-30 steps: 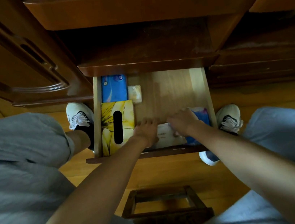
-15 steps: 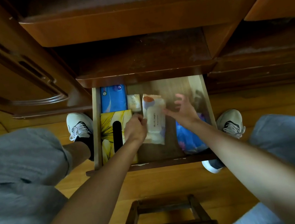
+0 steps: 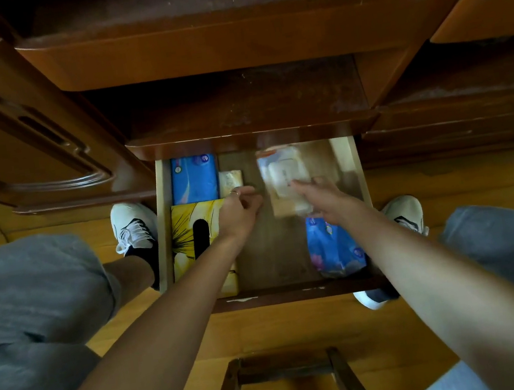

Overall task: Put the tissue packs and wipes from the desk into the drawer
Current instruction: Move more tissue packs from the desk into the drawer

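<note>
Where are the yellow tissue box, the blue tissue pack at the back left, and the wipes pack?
yellow tissue box [image 3: 185, 238], head view, printed top left of the slot.
blue tissue pack [image 3: 194, 183], head view, middle of its top face.
wipes pack [image 3: 282, 174], head view, blurred white lid flap.

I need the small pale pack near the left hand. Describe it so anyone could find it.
Look in the open drawer, at its back left. The small cream pack lies right of the blue tissue pack, just beyond the left hand. It is the smallest item, pale and squarish.

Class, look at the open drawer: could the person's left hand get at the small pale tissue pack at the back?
Probably yes: the left hand hovers right beside the small pale tissue pack, with nothing lying over it.
</note>
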